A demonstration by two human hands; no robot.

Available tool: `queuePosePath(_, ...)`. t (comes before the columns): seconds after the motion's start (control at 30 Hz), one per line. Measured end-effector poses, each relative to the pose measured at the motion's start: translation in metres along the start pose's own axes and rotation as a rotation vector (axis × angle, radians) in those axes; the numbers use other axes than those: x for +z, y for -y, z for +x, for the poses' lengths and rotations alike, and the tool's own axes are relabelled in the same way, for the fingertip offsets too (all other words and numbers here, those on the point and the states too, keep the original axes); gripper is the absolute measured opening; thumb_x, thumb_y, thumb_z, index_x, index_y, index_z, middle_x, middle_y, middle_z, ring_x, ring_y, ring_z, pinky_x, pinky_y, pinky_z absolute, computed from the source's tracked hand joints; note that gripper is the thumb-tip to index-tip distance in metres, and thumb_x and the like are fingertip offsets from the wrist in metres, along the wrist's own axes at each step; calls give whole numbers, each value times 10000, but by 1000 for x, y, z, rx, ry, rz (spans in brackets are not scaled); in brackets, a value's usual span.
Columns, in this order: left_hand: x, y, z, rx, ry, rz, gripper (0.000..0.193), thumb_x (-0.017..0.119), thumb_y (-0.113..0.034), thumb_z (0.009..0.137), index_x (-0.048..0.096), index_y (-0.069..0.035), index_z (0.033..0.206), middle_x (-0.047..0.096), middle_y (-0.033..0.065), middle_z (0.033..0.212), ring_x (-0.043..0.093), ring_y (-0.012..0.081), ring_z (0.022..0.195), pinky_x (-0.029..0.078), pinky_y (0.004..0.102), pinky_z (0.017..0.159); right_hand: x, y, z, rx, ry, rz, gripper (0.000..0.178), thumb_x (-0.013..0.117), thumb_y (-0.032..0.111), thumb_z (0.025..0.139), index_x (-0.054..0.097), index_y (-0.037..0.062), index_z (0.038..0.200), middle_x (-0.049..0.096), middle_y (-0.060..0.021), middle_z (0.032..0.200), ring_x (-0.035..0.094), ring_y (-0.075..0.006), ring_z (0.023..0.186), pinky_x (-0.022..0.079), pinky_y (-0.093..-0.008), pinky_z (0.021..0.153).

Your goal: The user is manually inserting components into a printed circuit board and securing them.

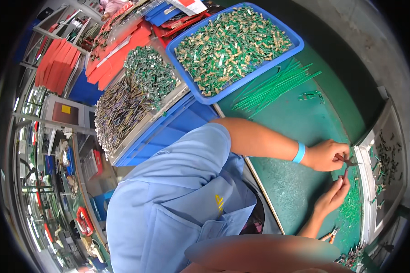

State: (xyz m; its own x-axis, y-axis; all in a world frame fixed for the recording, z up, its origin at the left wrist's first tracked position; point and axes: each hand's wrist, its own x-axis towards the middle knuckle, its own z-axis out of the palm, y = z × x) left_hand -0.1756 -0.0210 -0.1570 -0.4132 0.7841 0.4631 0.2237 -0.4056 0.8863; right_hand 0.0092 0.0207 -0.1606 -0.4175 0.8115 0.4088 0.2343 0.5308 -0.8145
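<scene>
1. Head view: left hand (324, 155) pinches small part (349, 161) just over green mat (296, 123), beside white tray (366, 182).
2. Right hand (335, 194) fingertips nip the part's lower end.
3. Best: grip close together, stay low over the mat so bits don't fly.

The light is bright and even, with soft shadows only. Around the blue tray (241, 86) the view is sharp; far from it, edges bend strongly, details blur, and a black rim closes the corners.

A blue tray (292, 40) of green boards beside loose green strips (273, 86).
</scene>
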Motion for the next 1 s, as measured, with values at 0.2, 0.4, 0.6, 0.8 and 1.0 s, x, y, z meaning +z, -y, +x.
queuePosePath(0.2, 1, 4, -6, 95, 67, 55, 173, 721, -13, 830, 685, -78, 986, 620, -17, 631, 494, 159, 526, 390, 311, 517, -16, -29, -6, -93, 50, 217, 242, 466, 218, 1192, 606, 21, 1204, 565, -66, 960, 474, -147, 768, 432, -296, 709)
queuePosePath(0.4, 5, 10, -19, 197, 107, -12, 182, 732, -38, 847, 715, -95, 1019, 602, -24, 620, 470, 149, 519, 390, 304, 526, 16, 16, 1, -69, 25, 85, 252, 458, 232, 1195, 535, 72, 1016, 523, -35, 891, 449, -137, 744, 409, -292, 676)
queuePosePath(0.6, 6, -19, -15, 128, 205, -165, 189, 746, -115, 896, 778, -139, 1081, 535, -68, 586, 452, 123, 513, 396, 282, 532, -32, -25, -2, 46, -17, 275, 340, 465, 300, 1190, 646, 17, 1147, 617, -36, 863, 504, -138, 745, 441, -290, 698)
queuePosePath(0.8, -33, -28, -31, -33, 69, 111, 182, 737, -168, 1035, 779, -80, 1189, 798, 79, 975, 626, 199, 675, 500, 344, 615, 22, 32, -8, -57, -77, -20, 245, 645, 237, 1088, 674, 29, 1214, 693, -139, 1105, 639, -245, 890, 530, -375, 839)
queuePosePath(1.0, -18, -25, -24, 15, 273, 169, 229, 628, -167, 1123, 758, -8, 1226, 737, 55, 877, 617, 155, 709, 507, 314, 653, 18, 16, 3, -261, 33, 551, 497, 739, 285, 1015, 507, 18, 1365, 484, -190, 1519, 546, -308, 1271, 464, -434, 1097)
